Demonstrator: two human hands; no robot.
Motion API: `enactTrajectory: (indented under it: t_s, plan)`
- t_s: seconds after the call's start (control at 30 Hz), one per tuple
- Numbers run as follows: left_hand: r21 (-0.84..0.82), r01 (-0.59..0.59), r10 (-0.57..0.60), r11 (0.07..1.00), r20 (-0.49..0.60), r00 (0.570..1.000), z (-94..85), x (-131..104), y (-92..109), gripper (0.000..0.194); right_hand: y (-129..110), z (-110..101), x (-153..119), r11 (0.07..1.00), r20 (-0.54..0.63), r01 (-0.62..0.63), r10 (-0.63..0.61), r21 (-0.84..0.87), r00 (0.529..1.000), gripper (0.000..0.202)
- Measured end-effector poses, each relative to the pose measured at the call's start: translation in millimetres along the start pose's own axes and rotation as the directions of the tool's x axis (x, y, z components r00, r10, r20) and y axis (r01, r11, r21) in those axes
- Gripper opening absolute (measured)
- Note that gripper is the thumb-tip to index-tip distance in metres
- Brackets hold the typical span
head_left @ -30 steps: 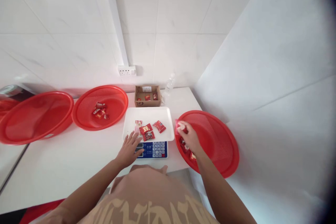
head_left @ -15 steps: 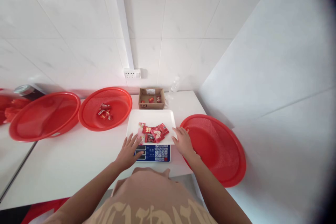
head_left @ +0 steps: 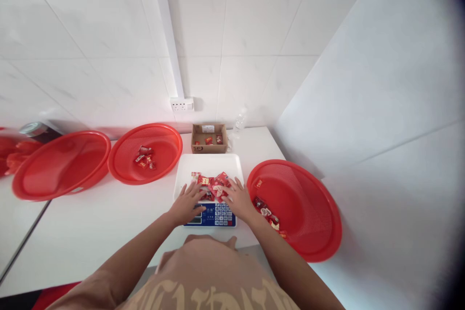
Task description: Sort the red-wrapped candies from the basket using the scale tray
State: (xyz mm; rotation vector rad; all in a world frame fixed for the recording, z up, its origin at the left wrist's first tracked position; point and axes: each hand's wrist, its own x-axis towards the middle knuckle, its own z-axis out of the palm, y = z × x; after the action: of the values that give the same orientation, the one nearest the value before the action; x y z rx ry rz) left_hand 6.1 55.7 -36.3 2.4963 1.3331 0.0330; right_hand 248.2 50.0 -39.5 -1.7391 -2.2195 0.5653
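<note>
Several red wrapped candy packets (head_left: 219, 179) lie in a small pile on the white tray (head_left: 209, 163) of a digital scale, whose blue keypad (head_left: 222, 214) faces me. My left hand (head_left: 185, 206) reaches over the tray's front left, fingers spread, its fingertips at the left side of the pile. From the right, my right hand (head_left: 238, 199) rests its outstretched fingers against the packets' right side. Neither hand has closed around a packet. Part of the scale's display is covered by my left thumb.
Close on the right is a red basket (head_left: 301, 208) with several packets along its left side. To the left stand a red basket (head_left: 165, 155) with a few candies and another red basket (head_left: 69, 164). Behind the scale sit a cardboard box (head_left: 199, 148) and a clear plastic bottle (head_left: 240, 121).
Both hands have moved inward from the tray's sides to the packets. The right forearm has shifted left, uncovering packets in the right basket.
</note>
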Motion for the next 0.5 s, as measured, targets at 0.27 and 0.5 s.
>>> enactTrajectory:
  t_s: [0.27, 0.5]
  plan:
    - [-0.058, 0.507, -0.494, 0.860, -0.345, 0.798, -24.2, -25.2, -80.4, 0.060, 47.4, 2.6, -29.9, 0.937, -0.238, -0.346, 0.328, -0.040, 0.914, 0.049]
    - [0.016, 0.710, -0.701, 0.704, -0.137, 0.700, -49.3, -44.3, -128.5, 0.050, 61.3, 26.5, -33.9, 0.946, -0.269, -0.320, 0.319, 0.043, 0.909, 0.052]
